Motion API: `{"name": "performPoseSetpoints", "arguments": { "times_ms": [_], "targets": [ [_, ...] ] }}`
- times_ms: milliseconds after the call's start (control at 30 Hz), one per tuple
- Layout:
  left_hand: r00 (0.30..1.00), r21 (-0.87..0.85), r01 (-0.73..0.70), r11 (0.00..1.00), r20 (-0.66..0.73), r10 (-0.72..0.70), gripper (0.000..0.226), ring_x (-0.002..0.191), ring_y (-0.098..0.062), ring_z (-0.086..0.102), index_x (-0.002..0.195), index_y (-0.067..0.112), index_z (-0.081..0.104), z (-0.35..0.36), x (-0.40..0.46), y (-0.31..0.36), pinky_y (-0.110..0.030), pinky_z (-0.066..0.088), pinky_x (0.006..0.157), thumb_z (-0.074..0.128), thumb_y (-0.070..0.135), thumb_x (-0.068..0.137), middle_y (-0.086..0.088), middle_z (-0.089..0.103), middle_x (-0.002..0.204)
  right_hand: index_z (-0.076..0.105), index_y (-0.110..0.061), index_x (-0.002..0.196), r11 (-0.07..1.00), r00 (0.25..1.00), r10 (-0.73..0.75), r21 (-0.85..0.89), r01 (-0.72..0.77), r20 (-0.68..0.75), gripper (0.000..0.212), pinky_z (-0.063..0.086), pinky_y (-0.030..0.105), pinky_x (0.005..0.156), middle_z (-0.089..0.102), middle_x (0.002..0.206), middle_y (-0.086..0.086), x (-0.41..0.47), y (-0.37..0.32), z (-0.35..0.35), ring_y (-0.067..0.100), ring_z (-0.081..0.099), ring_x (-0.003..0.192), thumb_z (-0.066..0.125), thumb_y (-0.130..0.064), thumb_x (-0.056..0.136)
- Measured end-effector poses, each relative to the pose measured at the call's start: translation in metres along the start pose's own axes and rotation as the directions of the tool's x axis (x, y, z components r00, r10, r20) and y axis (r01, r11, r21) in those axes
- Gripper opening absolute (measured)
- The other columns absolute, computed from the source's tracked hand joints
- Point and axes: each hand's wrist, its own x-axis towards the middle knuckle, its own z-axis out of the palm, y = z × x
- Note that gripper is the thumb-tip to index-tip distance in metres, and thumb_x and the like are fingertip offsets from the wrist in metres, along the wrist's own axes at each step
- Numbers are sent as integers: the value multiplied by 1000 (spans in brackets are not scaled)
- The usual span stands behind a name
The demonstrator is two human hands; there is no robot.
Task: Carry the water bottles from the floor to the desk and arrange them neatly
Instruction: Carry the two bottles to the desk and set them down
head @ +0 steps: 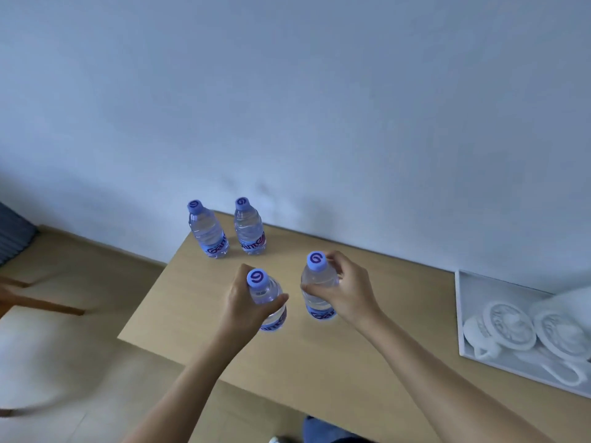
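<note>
Two clear water bottles with pale blue caps stand upright at the desk's (pixel 319 356) far left corner, one (pixel 208 230) left of the other (pixel 249 228). Nearer to me, my left hand (pixel 244 302) grips a third bottle (pixel 267 298) around its upper body. My right hand (pixel 343 289) grips a fourth bottle (pixel 318 286) just below the cap. Both held bottles are upright with their bases at the desk surface; I cannot tell whether they touch it.
A white tray (pixel 479 356) with white cups lying in it sits at the desk's right side by the wall. A wooden chair (pixel 41 305) with a pale seat stands on the floor to the left. The wall runs right behind the desk.
</note>
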Motion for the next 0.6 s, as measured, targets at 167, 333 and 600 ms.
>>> {"name": "performPoseSetpoints", "arguments": {
  "times_ms": [167, 333, 600],
  "targets": [
    [999, 31, 19, 999, 42, -20, 55, 70, -3, 54, 84, 36, 44, 23, 42, -19, -22, 44, 64, 90, 20, 58, 5, 57, 82, 63, -30, 90, 999, 999, 27, -41, -27, -17, 38, 44, 6, 69, 69, 87, -22, 38, 19, -1, -6, 64, 79, 87, -15, 64],
    [999, 27, 49, 998, 18, -50, 54, 73, -5, 57, 85, 47, 43, 39, 64, -33, -26, 46, 66, 84, 41, 50, 9, 59, 83, 60, -31, 87, 996, 997, 59, -62, -63, -53, 39, 44, 6, 69, 68, 83, -24, 61, 37, 1, -6, 63, 77, 88, -13, 65],
    [997, 35, 77, 996, -7, -76, 59, 74, -2, 61, 87, 45, 46, 46, 66, -47, -17, 48, 60, 89, 33, 49, 20, 61, 88, 55, -34, 90, 989, 992, 99, -104, -107, -78, 46, 44, 7, 70, 67, 88, -24, 65, 59, -2, -4, 63, 82, 89, -15, 66]
  ]
}}
